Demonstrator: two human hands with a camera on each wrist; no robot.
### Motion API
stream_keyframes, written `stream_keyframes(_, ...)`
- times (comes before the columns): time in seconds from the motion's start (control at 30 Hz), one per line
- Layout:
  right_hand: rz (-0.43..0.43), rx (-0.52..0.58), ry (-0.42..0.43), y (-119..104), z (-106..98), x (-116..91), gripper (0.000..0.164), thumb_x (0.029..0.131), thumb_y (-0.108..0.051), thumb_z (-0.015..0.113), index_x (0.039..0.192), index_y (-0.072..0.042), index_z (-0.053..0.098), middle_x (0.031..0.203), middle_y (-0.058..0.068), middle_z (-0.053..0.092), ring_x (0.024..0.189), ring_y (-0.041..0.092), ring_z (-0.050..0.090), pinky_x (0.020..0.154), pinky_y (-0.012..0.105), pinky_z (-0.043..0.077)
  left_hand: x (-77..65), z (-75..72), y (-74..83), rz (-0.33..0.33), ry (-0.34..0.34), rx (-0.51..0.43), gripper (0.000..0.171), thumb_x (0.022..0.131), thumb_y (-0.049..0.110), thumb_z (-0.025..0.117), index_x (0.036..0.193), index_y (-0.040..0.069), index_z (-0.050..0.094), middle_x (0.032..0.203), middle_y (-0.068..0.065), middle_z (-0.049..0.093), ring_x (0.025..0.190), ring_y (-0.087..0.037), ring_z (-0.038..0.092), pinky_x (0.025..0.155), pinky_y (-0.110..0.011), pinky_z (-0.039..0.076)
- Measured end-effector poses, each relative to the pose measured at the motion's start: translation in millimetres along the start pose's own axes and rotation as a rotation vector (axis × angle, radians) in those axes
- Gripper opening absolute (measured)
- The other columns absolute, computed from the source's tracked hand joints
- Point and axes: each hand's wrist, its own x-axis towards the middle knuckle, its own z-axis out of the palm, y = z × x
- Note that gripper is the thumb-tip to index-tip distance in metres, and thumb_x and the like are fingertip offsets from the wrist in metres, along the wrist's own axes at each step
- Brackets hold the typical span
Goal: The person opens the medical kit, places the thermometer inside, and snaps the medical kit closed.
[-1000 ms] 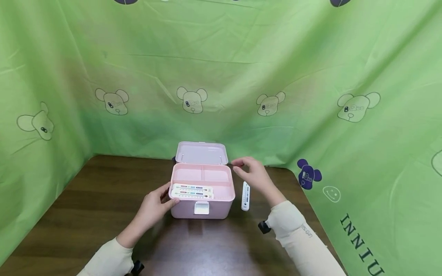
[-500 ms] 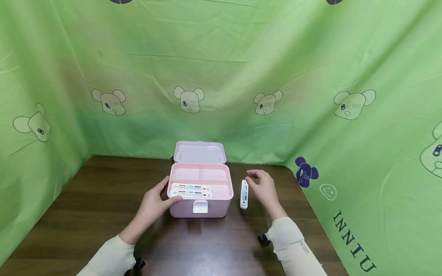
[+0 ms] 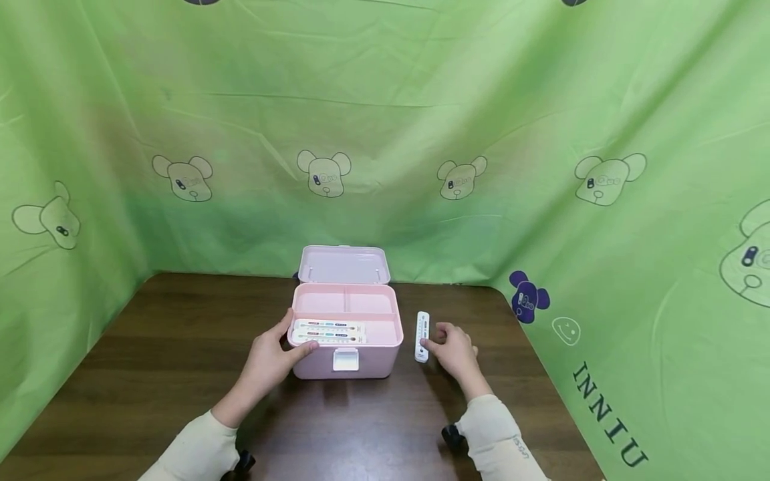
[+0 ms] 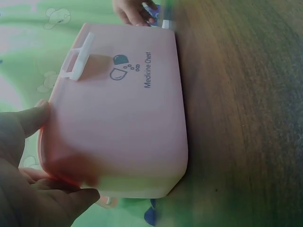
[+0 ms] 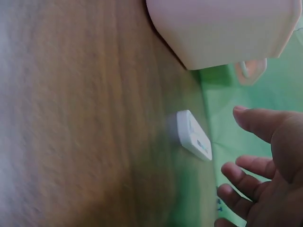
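Observation:
A pink medicine chest (image 3: 377, 361), lettered "Medicine Chest" on its front in the left wrist view, stands with its lid (image 3: 344, 264) raised at the back. My left hand (image 3: 265, 361) grips its front left corner, thumb at the front rim and fingers along the left side. Inside the front compartment lie two white thermometers (image 3: 327, 332), side by side. Another white thermometer (image 3: 422, 334) rests on the table, right of the chest. Beside it is my right hand (image 3: 455, 352), fingers loosely bent; the right wrist view shows thumb and fingers apart from the thermometer (image 5: 193, 135).
The dark wooden table (image 3: 150, 374) carries the chest near its middle. A green patterned cloth (image 3: 385, 120) surrounds its back and sides. Two divided compartments (image 3: 343, 298) are at the back of the chest.
My right hand has come down and toward me, from beside the lid to the right of the loose thermometer. My left hand has kept its grip on the chest.

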Motion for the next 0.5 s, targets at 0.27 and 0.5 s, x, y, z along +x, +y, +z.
stream_keyframes(0.27, 0.092, -0.050, -0.028, -8, 16, -8, 0.068, 0.078, -0.046, 0.085, 0.124, 0.000, 0.064, 0.104, 0.012, 0.072, 0.103, 0.038, 0.063, 0.087, 0.060, 0.040, 3.3, -4.3, 3.4, -0.021, -0.023, -0.005, 0.093, 0.086, 0.036, 0.085, 0.154, -0.005, 0.037, 0.154, -0.022, 0.045, 0.137, -0.033, 0.052, 0.105, -0.049, 0.051)
stream_keyframes(0.5, 0.162, -0.117, 0.012, -13, 28, -14, 0.064, 0.072, -0.050, 0.090, 0.108, -0.002, 0.066, 0.101, 0.018, 0.068, 0.099, 0.043, 0.061, 0.083, 0.061, 0.042, 2.6, -5.3, 3.9, -0.033, -0.040, 0.005, 0.092, 0.085, 0.035, 0.085, 0.154, -0.004, 0.037, 0.153, -0.021, 0.047, 0.136, -0.032, 0.053, 0.104, -0.048, 0.051)
